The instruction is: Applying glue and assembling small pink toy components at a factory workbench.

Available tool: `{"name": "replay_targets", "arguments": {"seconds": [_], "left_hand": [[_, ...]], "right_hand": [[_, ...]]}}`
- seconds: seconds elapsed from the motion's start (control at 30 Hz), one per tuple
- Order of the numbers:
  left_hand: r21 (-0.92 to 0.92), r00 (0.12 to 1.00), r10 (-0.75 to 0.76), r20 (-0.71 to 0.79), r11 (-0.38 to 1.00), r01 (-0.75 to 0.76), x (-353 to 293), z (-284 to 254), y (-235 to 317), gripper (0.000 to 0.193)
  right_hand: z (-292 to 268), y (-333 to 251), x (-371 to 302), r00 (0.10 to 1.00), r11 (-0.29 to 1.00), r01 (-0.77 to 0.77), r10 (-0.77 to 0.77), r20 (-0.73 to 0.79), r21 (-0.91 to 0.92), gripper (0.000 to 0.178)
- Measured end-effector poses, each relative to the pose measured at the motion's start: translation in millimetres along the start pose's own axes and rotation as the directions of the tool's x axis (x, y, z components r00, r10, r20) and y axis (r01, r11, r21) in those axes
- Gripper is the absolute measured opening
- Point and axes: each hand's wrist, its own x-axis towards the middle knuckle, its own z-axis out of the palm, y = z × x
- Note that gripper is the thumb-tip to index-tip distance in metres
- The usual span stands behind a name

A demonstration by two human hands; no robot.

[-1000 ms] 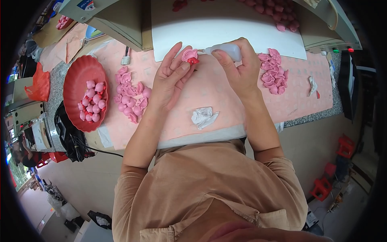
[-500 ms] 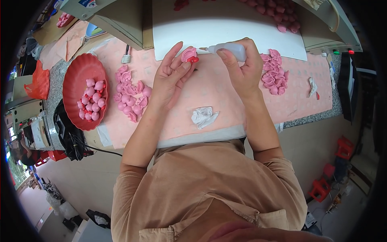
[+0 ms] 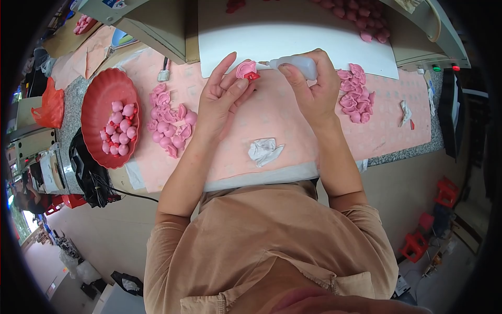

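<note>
Between the thumb and fingers of my left hand [image 3: 224,97] is a small pink cupped piece [image 3: 246,69] with a red part [image 3: 252,76] at its lower side. My right hand [image 3: 320,86] grips a translucent squeeze bottle [image 3: 299,66], lying sideways with its thin nozzle toward the pink piece. The nozzle tip is close to the piece; whether they touch I cannot tell. Left of my left forearm lies a pile of pink cupped pieces and round balls [image 3: 166,128]. Beyond my right wrist is another pile of pink cupped pieces [image 3: 357,97].
A red scalloped tray [image 3: 97,120] with pink balls and red bits stands at the left. A brush [image 3: 164,73] lies near the pile. Crumpled white tissue [image 3: 265,152] rests on the pink table cover [image 3: 235,167]. More pink pieces [image 3: 361,15] lie on a white sheet [image 3: 235,39] at the back.
The pink piece has tilted slightly in my left fingers. My right hand and the bottle have shifted a little to the left.
</note>
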Motion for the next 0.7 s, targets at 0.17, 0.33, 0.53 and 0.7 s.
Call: {"name": "replay_targets", "arguments": {"seconds": [0.17, 0.33, 0.53, 0.7], "left_hand": [[0.011, 1.0, 0.01, 0.004, 1.0, -0.01, 1.1, -3.0, -1.8, 0.055], [0.003, 1.0, 0.029, -0.001, 1.0, -0.029, 0.9, -2.0, -2.1, 0.055], [0.04, 0.998, 0.062, -0.018, 0.997, -0.062, 1.7, -2.2, -2.4, 0.055], [0.038, 0.998, 0.064, -0.027, 0.997, -0.063, 2.6, -3.3, -1.8, 0.056]], "right_hand": [[-0.2, -0.9, -0.1, 1.0, 1.0, -0.008, 0.008, 0.007, 0.006, 0.026], [0.2, 0.5, -1.1, 1.0, 1.0, -0.015, 0.015, 0.027, -0.005, 0.026], [1.8, -0.7, -2.2, 0.999, 1.0, 0.0, -0.001, 0.045, 0.02, 0.027], [1.3, -1.3, -1.8, 0.998, 0.999, 0.013, -0.015, 0.06, 0.031, 0.027]]}}
